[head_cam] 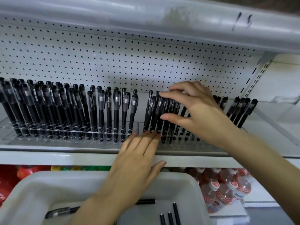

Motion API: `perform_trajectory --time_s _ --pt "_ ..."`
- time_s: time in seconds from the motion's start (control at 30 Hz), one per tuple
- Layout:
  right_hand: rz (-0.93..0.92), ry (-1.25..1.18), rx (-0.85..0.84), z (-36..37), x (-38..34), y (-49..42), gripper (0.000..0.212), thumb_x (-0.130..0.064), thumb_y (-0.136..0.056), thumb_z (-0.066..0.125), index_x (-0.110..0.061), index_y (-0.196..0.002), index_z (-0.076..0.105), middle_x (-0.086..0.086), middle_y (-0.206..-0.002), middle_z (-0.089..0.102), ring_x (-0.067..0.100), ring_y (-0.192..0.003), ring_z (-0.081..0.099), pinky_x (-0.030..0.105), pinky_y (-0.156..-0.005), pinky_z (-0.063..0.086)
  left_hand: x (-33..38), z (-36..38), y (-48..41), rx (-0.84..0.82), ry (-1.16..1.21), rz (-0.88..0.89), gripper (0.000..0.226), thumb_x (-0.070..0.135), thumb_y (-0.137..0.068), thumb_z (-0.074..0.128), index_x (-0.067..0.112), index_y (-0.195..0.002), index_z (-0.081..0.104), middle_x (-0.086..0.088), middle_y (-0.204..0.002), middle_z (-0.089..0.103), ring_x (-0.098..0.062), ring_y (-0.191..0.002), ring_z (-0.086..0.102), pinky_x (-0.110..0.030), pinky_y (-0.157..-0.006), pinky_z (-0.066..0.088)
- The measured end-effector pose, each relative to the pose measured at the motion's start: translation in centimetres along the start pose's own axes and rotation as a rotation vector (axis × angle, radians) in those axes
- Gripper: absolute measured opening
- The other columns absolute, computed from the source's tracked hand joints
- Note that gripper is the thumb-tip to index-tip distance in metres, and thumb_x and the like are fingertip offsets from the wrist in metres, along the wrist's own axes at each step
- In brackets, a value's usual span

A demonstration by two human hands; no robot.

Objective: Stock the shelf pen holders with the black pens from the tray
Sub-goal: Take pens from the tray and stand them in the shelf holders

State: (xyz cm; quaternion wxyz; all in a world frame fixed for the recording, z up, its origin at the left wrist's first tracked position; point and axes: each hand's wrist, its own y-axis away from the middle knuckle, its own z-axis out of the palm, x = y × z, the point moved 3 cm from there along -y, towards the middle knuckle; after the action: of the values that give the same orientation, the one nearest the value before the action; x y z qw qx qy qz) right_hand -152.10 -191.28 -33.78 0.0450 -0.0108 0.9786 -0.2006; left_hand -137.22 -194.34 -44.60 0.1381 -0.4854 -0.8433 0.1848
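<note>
Black capped pens stand upright in a clear acrylic pen holder along the white shelf. My right hand reaches over a middle cluster of pens. Its index fingertip is at a cap top, its thumb lies against the barrels, and its fingers are spread. My left hand lies flat, fingertips touching the holder's front and thumb on the shelf's front edge. Below, a white tray holds several loose black pens, partly hidden by my left forearm.
A white pegboard backs the shelf and an upper shelf overhangs it. More pens stand at the right end. On the lower shelf are bottled drinks at the right and red packages at the left.
</note>
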Motion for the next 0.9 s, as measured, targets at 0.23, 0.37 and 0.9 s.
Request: perform_trajectory --time_s 0.23,0.37,0.9 --pt "-0.01 0.01 -0.048 0.1 -0.7 -0.2 0.065 -0.06 -0.079 0.044 -0.038 -0.14 0.038 -0.013 -0.14 0.034 0.004 -0.126 0.021 0.019 -0.099 0.012 0.0 -0.4 -0.2 -0.005 0.007 -0.002 0.052 0.048 -0.094 0.035 0.011 -0.128 0.05 0.0 -0.126 0.053 -0.015 -0.116 0.046 -0.033 -0.107 0.024" --pt "-0.023 0.03 -0.061 0.2 -1.0 -0.3 0.069 -0.061 -0.078 0.041 -0.037 -0.143 0.032 -0.014 -0.143 0.032 0.003 -0.127 0.017 0.018 -0.099 0.011 -0.3 -0.7 -0.3 0.001 0.015 -0.038 0.054 0.049 -0.094 0.033 0.012 -0.13 0.048 0.0 -0.128 0.051 -0.015 -0.115 0.046 -0.03 -0.103 0.033" --pt "0.013 0.021 -0.059 -0.6 -0.8 0.7 0.079 -0.06 -0.08 0.047 -0.035 -0.148 0.017 -0.011 -0.145 0.035 0.004 -0.131 0.02 0.017 -0.1 0.009 -0.4 -1.6 0.1 -0.029 0.043 -0.061 0.059 0.051 -0.095 0.029 0.011 -0.137 0.039 -0.004 -0.139 0.045 -0.016 -0.131 0.037 -0.036 -0.11 0.026"
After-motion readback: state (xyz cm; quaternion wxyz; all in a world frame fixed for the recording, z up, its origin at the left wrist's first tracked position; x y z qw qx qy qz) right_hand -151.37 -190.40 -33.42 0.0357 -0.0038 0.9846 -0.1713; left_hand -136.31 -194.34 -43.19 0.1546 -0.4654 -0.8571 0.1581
